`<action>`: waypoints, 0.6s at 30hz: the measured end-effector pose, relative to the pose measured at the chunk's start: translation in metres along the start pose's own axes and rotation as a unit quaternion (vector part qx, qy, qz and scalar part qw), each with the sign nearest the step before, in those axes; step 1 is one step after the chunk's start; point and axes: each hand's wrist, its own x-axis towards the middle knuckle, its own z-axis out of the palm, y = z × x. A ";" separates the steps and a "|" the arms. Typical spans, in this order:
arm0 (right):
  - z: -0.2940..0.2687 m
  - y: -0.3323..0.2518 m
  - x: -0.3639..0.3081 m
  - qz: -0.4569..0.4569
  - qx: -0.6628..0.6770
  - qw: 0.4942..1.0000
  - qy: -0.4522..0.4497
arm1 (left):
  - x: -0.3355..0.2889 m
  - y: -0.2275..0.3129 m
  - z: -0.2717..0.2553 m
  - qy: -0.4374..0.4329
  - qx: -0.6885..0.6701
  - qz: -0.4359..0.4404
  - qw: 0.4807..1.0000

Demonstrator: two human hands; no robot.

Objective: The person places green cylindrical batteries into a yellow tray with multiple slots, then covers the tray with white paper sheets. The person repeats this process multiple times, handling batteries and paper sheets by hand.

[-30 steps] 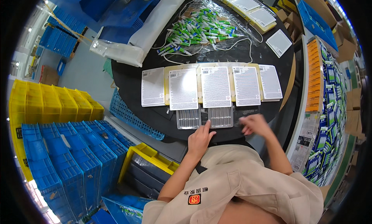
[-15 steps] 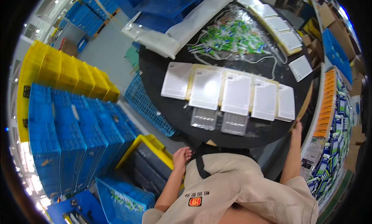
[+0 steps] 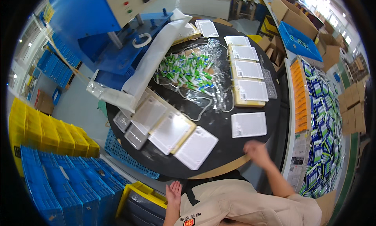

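Observation:
My left hand [image 3: 173, 191] hangs palm up in front of my waist, fingers stretched out, holding nothing visible. My right hand [image 3: 256, 152] is over the near right rim of the round black table [image 3: 219, 126]; blur hides its fingers. Just beyond it lies a white rectangular card [image 3: 248, 125]. A row of white cards [image 3: 169, 131] on a yellow frame [image 3: 185, 136] crosses the table's near left, with clear plastic blister trays [image 3: 136, 136] partly showing. Along the right, further white cards [image 3: 249, 69] rest on another yellow frame [image 3: 250, 103].
Small green-and-white tubes [image 3: 188, 69] are heaped mid-table on clear film. A blue machine [image 3: 84, 18] overhangs the far left. Yellow crates [image 3: 47, 132] and blue crates [image 3: 62, 183] stand left. Packaged goods [image 3: 323, 128] fill the right side, beside cardboard boxes [image 3: 352, 108].
The tabletop has turned clockwise, carrying the front card row left and the single card nearer. My right hand has moved left along the rim. My left hand has lowered and its fingers have straightened.

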 end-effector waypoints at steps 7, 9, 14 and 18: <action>-0.056 0.010 0.103 -0.237 -0.500 0.833 -0.011 | -0.001 0.002 0.049 -0.107 -0.108 -0.044 0.987; -0.021 0.009 0.099 -0.332 -0.480 0.811 -0.036 | 0.001 0.003 0.057 -0.113 -0.083 -0.009 0.990; 0.071 -0.044 0.082 -0.410 -0.487 0.766 -0.094 | 0.048 0.047 0.065 -0.084 -0.056 0.086 0.991; 0.089 -0.097 0.088 -0.489 -0.286 0.823 0.045 | 0.118 0.164 0.071 -0.081 -0.044 0.115 0.989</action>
